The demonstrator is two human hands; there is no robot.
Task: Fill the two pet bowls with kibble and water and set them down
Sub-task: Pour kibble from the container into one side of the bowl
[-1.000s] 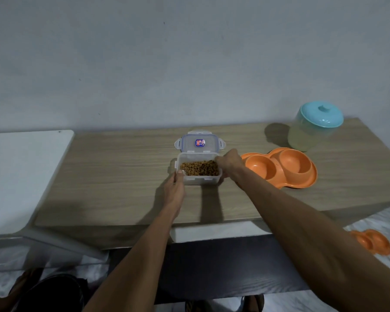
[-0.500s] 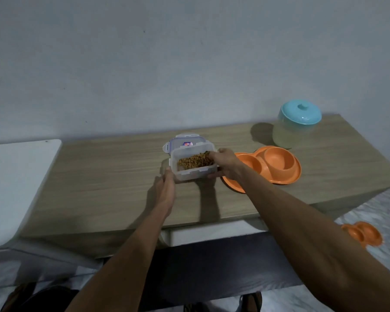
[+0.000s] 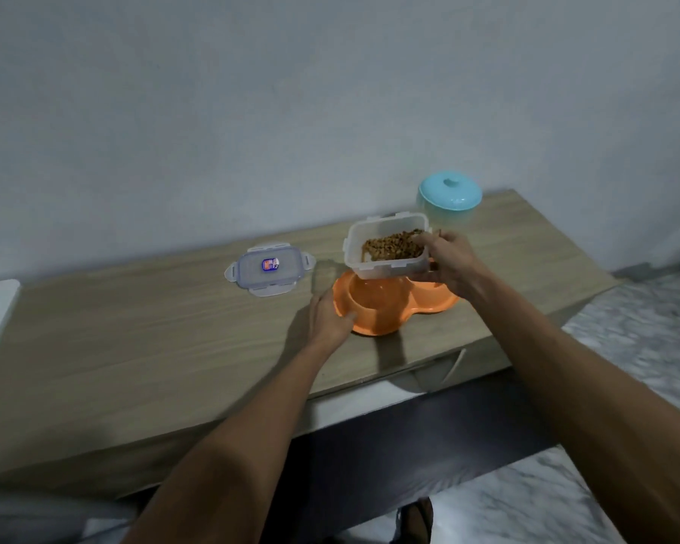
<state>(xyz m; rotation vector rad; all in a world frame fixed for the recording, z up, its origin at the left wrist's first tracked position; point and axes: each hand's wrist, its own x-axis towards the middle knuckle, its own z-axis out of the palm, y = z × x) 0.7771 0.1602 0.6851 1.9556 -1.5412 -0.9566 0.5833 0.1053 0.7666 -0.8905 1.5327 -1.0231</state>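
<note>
1. Two hands are working at the orange double bowl (image 3: 385,312), which is sitting on the wooden table (image 3: 134,347) near its front edge and serves as the reference point below.
2. The right hand (image 3: 448,265) is gripping the clear tub (image 3: 385,245) of kibble (image 3: 393,247) by its right wall, holding it tilted directly above the bowl's left cup and clear of it. That cup is showing empty; the right cup is mostly hidden behind the tub and hand.
3. The left hand (image 3: 326,320) is resting half-curled against the bowl's left rim, apparently steadying it; whether it is actually gripping the rim cannot be told.
4. The tub's lid (image 3: 269,270) is lying flat on the table, left of the bowl and apart from it. The jar with the blue lid (image 3: 450,200) is standing behind the bowl, toward the wall.
5. Risks, as judged:
   a. The tub is being held one-handed by one wall; a slip would be dumping the whole load.
   b. The kibble is piling toward one side, so a sharp tilt is likely to release it in a rush, overshooting the cup onto the table.
   c. The bowl is sitting close to the table's front edge; a nudge from the steadying hand could be pushing it off.
   d. Stray kibble landing in the right cup would be fouling it if that cup is meant for water.
</note>
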